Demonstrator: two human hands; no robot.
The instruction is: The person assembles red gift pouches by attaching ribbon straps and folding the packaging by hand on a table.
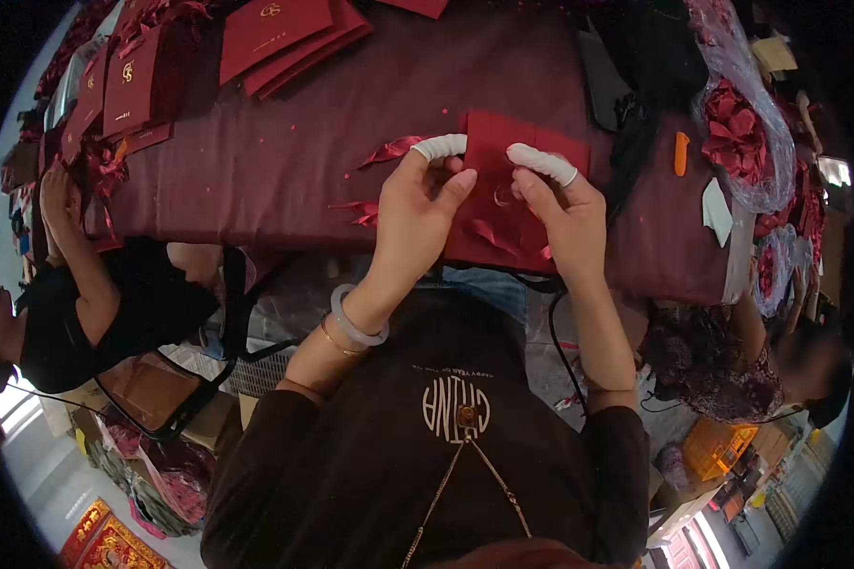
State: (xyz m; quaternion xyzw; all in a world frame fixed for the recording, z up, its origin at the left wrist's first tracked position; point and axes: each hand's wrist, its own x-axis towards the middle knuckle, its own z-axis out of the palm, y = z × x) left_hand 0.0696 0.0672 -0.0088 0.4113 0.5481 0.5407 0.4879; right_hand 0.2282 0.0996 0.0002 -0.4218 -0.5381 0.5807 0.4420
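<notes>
A red card or bag (491,142) with ribbon lies at the table's near edge, in front of my body. My left hand (425,199) holds its left side, the thumb against the red surface and a white-wrapped finger at the edge. On its right part rests my right hand (565,204), thumb close to a finger wrapped in white; whether a small piece is pinched there is too small to tell. A red ribbon (487,233) crosses the lower part of the red piece, and more ribbon ends (394,150) stick out to its left.
Red printed bags (280,36) lie at the back left, others (131,85) farther left near a co-worker's hand (59,199). An orange tool (680,154) and a white scrap (716,211) lie right, beside plastic-wrapped red ribbons (733,133). Another person (702,351) sits at right.
</notes>
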